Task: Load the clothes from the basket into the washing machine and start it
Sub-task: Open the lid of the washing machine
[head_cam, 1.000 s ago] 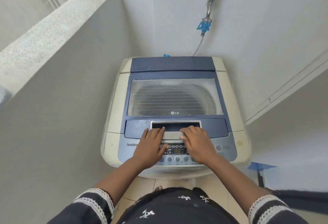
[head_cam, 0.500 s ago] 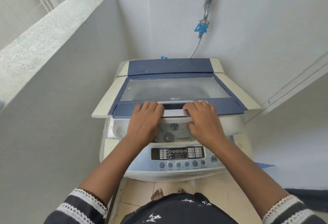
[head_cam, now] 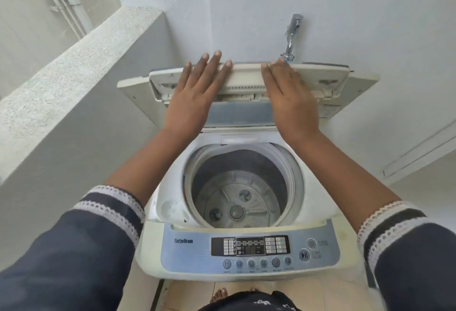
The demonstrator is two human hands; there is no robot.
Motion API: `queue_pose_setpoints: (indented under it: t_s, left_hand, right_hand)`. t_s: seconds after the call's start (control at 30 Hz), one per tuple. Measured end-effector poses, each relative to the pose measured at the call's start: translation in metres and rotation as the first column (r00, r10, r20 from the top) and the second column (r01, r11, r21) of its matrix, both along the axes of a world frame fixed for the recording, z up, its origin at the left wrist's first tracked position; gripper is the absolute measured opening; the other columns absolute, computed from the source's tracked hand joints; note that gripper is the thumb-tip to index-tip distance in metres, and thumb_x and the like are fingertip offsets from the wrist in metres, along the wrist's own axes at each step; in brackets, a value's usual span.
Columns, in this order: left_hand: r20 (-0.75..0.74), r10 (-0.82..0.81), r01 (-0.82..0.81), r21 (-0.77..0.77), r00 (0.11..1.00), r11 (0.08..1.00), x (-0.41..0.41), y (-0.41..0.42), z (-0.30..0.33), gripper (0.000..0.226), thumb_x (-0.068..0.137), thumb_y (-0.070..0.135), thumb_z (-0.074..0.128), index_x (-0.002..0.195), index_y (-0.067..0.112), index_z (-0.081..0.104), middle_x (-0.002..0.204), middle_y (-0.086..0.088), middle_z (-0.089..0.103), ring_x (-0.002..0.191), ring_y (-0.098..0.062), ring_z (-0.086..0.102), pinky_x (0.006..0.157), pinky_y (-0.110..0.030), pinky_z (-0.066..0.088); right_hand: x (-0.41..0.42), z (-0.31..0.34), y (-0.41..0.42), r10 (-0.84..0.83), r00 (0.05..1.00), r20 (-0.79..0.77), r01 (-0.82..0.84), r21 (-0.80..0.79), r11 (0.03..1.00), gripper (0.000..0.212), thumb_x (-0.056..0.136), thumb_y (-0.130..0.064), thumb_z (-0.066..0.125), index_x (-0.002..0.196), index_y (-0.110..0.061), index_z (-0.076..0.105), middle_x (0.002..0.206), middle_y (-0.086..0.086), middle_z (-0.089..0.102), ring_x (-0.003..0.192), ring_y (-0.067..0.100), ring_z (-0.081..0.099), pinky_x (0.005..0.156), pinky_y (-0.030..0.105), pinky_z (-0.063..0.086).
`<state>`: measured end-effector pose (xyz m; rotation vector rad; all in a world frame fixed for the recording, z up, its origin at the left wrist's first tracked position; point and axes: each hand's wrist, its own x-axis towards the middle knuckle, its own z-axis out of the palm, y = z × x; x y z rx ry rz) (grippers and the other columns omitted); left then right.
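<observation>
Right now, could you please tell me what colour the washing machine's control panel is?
Light blue, with a black display in the middle; the control panel shows best in the head view.

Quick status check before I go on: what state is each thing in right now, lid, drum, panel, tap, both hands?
lid: folded up, open, against the wall
drum: empty, no clothes inside
panel: display looks dark, cannot tell if powered
tap: on the wall, hose attached; open or closed, cannot tell
left hand: flat, fingers straight, pressing the lid
right hand: flat, pressing the lid
</observation>
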<state>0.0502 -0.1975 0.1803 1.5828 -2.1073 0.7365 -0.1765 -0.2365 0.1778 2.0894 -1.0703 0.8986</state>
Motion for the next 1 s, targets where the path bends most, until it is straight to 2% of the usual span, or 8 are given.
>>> queue_pose_setpoints:
  t_s: [0.07,0.17,0.27,0.37,0.47,0.6,0.8,1.0]
  left_hand:
    - [-0.020,0.026,-0.026,0.014,0.999,1.000,0.001,-0.021,0.004,0.082,0.088,-0.017,0.042,0.158,0.019,0.016,0.164,-0.008,0.018,0.151,-0.032,0.017,0.123,-0.045,0.009]
    - [-0.077,0.060,-0.054,0.070,0.995,0.996,0.000,-0.045,0.013,0.082,0.088,-0.013,0.042,0.158,0.020,0.016,0.164,-0.006,0.020,0.151,-0.032,0.015,0.124,-0.046,0.009]
    - [-0.140,0.083,-0.061,0.153,0.987,0.986,-0.001,-0.062,0.020,0.078,0.091,-0.004,0.041,0.159,0.022,0.011,0.165,-0.004,0.015,0.153,-0.031,0.007,0.124,-0.047,0.006]
    - [-0.147,0.120,-0.078,0.262,0.982,0.962,-0.002,-0.077,0.027,0.078,0.096,0.017,0.046,0.159,0.022,0.000,0.167,-0.003,-0.001,0.153,-0.029,-0.004,0.124,-0.048,0.004]
    - [-0.134,0.187,-0.138,0.310,0.973,0.941,-0.006,-0.080,0.020,0.085,0.097,0.033,0.052,0.158,0.020,-0.006,0.166,-0.006,-0.008,0.153,-0.029,-0.008,0.123,-0.050,0.001]
    - [-0.172,0.234,-0.187,0.253,0.957,0.949,-0.009,-0.062,-0.001,0.088,0.093,0.032,0.057,0.159,0.020,-0.001,0.166,-0.010,-0.007,0.152,-0.034,-0.008,0.121,-0.053,-0.001]
    - [-0.205,0.226,-0.142,0.359,0.952,0.922,-0.007,-0.027,-0.030,0.088,0.094,0.031,0.059,0.158,0.023,-0.001,0.165,-0.012,-0.012,0.151,-0.035,-0.013,0.122,-0.056,0.001]
    - [-0.292,0.174,-0.016,0.472,0.940,0.881,-0.013,0.034,-0.078,0.079,0.095,0.034,0.058,0.158,0.023,0.012,0.165,-0.010,-0.014,0.151,-0.032,-0.016,0.122,-0.055,-0.002]
  right_hand:
    - [0.005,-0.001,-0.017,-0.053,0.998,-0.045,0.055,0.044,0.998,0.049,0.093,0.007,0.046,0.142,0.000,0.048,0.142,0.018,0.054,0.136,0.036,0.047,0.109,0.047,0.043]
    - [0.012,0.002,-0.033,-0.108,0.989,-0.098,0.126,0.198,0.972,0.067,0.091,0.007,0.046,0.154,-0.001,0.025,0.160,0.018,0.026,0.148,0.037,0.024,0.121,0.049,0.023]
    - [0.022,0.007,-0.044,-0.137,0.985,-0.105,0.165,0.333,0.928,0.079,0.086,0.007,0.042,0.157,-0.004,0.008,0.165,0.015,0.007,0.152,0.033,0.006,0.124,0.047,0.009]
    - [0.030,0.015,-0.057,-0.165,0.977,-0.135,0.206,0.403,0.892,0.088,0.084,0.004,0.048,0.157,-0.004,-0.001,0.166,0.013,-0.003,0.153,0.030,-0.002,0.125,0.042,0.005]
    - [0.035,0.014,-0.060,-0.182,0.971,-0.154,0.234,0.467,0.853,0.093,0.085,-0.002,0.053,0.156,-0.005,-0.006,0.165,0.013,-0.009,0.153,0.028,-0.005,0.125,0.041,0.004]
    - [0.037,0.001,-0.049,-0.181,0.976,-0.124,0.218,0.445,0.869,0.089,0.086,-0.003,0.050,0.156,-0.004,-0.004,0.166,0.013,-0.006,0.153,0.027,-0.003,0.125,0.042,0.005]
    - [0.027,-0.015,-0.024,-0.167,0.974,-0.151,0.221,0.500,0.837,0.090,0.088,-0.008,0.052,0.156,-0.005,-0.007,0.165,0.014,-0.008,0.153,0.028,-0.005,0.124,0.046,0.007]
    - [-0.002,-0.041,0.032,-0.135,0.973,-0.186,0.217,0.550,0.806,0.089,0.092,-0.015,0.054,0.157,-0.008,-0.006,0.165,0.013,-0.010,0.153,0.026,-0.007,0.123,0.042,-0.002]
